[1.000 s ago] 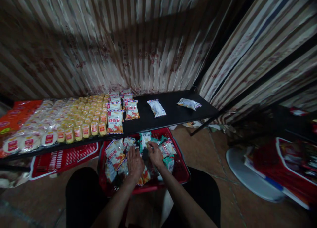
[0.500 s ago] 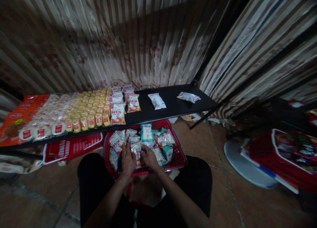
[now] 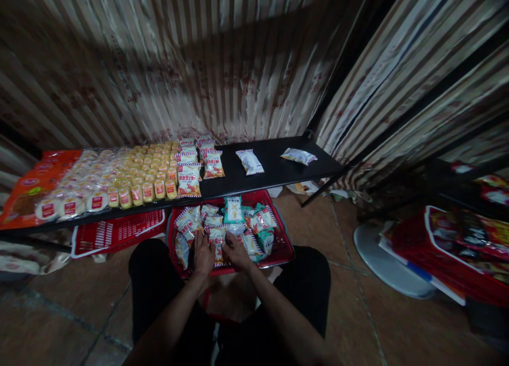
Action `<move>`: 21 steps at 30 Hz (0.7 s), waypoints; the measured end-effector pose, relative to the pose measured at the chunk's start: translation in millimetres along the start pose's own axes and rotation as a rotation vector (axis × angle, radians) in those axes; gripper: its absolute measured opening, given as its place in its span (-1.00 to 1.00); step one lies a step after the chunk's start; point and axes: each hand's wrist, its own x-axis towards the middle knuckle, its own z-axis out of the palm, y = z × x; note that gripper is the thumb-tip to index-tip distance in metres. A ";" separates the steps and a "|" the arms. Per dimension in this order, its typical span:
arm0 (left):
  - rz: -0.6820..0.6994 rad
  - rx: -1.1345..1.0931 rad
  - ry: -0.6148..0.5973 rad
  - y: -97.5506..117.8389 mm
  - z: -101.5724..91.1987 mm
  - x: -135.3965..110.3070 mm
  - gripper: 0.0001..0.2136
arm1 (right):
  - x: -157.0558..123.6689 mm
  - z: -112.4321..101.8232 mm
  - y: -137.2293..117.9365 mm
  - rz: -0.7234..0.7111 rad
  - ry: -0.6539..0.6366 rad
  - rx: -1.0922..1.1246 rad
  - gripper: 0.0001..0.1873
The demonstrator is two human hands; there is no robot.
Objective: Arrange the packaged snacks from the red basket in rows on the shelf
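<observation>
A red plastic basket stands between my knees, filled with small snack bags in white-and-red and in green wrappers. One white-and-red snack bag lies at its near side between my two hands. My left hand has its fingers closed along the bag's left edge. On the opposite edge, the curled fingers of my right hand grip the same bag; the fingertips are partly hidden. A green snack bag lies just beyond, on top of the pile.
A low black shelf runs across in front, with rows of wrapped round cakes, small yellow cakes and snack bags. Two bags lie apart at its right. Another red basket is underneath. A loaded basket stands at right beside a grey stool.
The view has shifted slightly. The bag between my hands now shows more of its red-lettered front, and both hands stay at its sides.
</observation>
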 end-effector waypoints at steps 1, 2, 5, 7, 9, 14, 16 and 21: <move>-0.003 -0.003 0.003 -0.1 0.7 -0.2 -0.62 | 1.1 0.8 3.2 -0.008 -0.003 0.038 -0.37; -0.009 -0.011 0.009 0.3 1.3 -0.5 -0.63 | 2.1 2.1 6.3 -0.018 -0.003 0.087 -0.37; -0.035 -0.059 0.038 4.6 1.4 -1.2 -0.65 | 4.3 7.1 12.1 -0.055 0.020 0.251 -0.33; -0.049 -0.106 0.059 10.9 -0.8 -0.6 -0.65 | 5.6 9.8 12.0 -0.094 0.041 0.345 -0.29; -0.069 -0.166 0.080 19.4 -4.9 1.3 -0.66 | 6.8 10.6 9.3 -0.133 0.070 0.413 -0.30; -0.280 -0.390 0.018 38.2 -15.6 10.7 -0.68 | 7.9 4.5 -1.0 -0.142 0.161 0.434 -0.38; -0.345 -0.424 -0.005 40.7 -17.5 15.2 -0.68 | 7.5 1.5 -4.7 -0.126 0.162 0.456 -0.40; -0.441 -0.483 0.000 40.9 -21.0 26.6 -0.66 | 4.8 -1.8 -14.0 -0.106 0.132 0.563 -0.41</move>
